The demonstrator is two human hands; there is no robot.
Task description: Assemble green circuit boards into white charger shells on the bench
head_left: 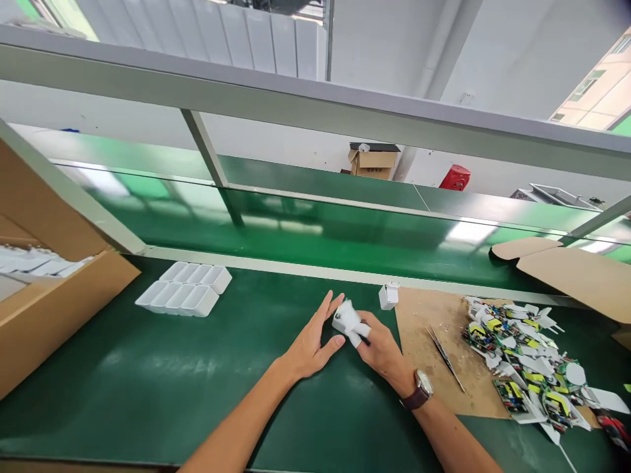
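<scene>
My two hands meet over the green work surface [148,394], around a small white plastic charger housing [346,318]. My right hand [382,348], with white finger cots and a wristwatch, grips the housing from below. Beside it my left hand [313,341] has its fingers stretched out, fingertips touching the housing's left side. A second white housing [388,295] stands just behind them at the edge of a brown board [428,341].
Several finished white housings [185,289] lie in rows at the left. Tweezers [445,358] lie on the brown board, beside a pile of circuit boards and white parts [527,361]. Cardboard boxes stand at far left [54,309] and right [576,272]. A green conveyor [320,230] runs behind.
</scene>
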